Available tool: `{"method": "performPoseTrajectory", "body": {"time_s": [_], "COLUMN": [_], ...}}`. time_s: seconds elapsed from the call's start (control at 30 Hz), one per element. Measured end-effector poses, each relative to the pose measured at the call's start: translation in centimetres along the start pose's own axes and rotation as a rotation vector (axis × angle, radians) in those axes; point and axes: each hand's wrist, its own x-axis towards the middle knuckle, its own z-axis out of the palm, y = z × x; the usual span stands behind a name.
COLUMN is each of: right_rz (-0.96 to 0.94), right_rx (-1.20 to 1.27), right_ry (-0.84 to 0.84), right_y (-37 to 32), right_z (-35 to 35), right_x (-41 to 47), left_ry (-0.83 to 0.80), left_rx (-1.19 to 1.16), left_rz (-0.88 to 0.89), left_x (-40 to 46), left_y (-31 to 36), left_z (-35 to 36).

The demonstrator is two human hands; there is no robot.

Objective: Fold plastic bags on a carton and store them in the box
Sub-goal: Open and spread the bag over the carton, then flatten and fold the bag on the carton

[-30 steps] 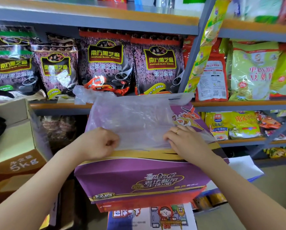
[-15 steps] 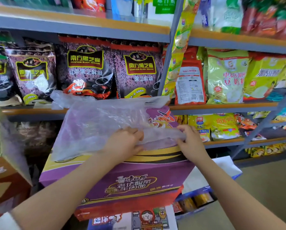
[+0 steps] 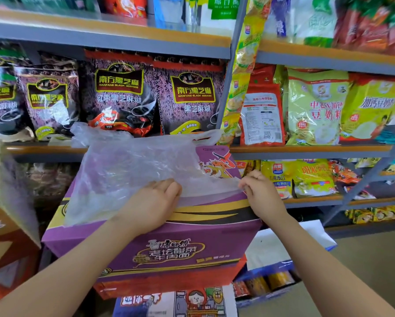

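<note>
Shelf-front carton (image 3: pixel 192 239): left hand (image 3: pixel 153 202), right hand (image 3: pixel 258 191) grip bag (image 3: pixel 132 170) near edge (both pinching).

Both bare forearms reached forward, left hand (image 3: pixel 155 203) knuckles-up with fingers curled under, right hand (image 3: pixel 259 191) pinching with thumb and fingertips.
</note>
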Motion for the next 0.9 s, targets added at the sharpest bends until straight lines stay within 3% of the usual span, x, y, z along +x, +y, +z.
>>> {"method": "performPoseTrajectory", "body": {"time_s": [0.1,0.23,0.37,0.43,0.53,0.67,0.73,0.8,0.9], "right_rz": [0.024,-0.321,-0.353,-0.345,-0.248,-0.109,0.024,0.070,-0.192], "right_rx": [-0.179,-0.060,-0.060,-0.151,-0.206,-0.276,-0.311,-0.337,-0.171], "right_ry": [-0.017,0.146,-0.180,-0.333,-0.489,-0.545,-0.532,-0.387,-0.188], "right_y": [-3.6,-10.6,-12.9,-12.9,-12.6,-11.8,-11.6,-12.1,-14.6], "right_z": [-1.0,-0.2,2.3,3.7,5.2,4.4,4.0,4.1,5.3], "right_x": [-0.7,-1.9,-0.2,0.5,0.2,-0.6,-0.5,-0.2,0.4], "left_ry": [-0.088,-0.166,0.124,0.146,0.014,-0.297,-0.362,-0.383,-0.350], "left_rx": [-0.030,-0.371,-0.388,-0.345,-0.239,-0.050,0.010,0.006,0.032], "left_rz": [0.038,-0.073,-0.333,-0.485,-0.528,-0.580,-0.602,-0.618,-0.616], "left_x": [-0.3,-0.8,-2.9,-3.8,-5.0,-7.1,-7.8,-8.1,-8.0], "left_y": [0.8,1.0,-0.6,-2.2,-4.1,-4.5,-4.5,-4.7,-4.7], "left_z": [-0.7,-2.3,-3.7,-3.5,-2.8,-2.1,-2.5,-2.9,-2.8]}}
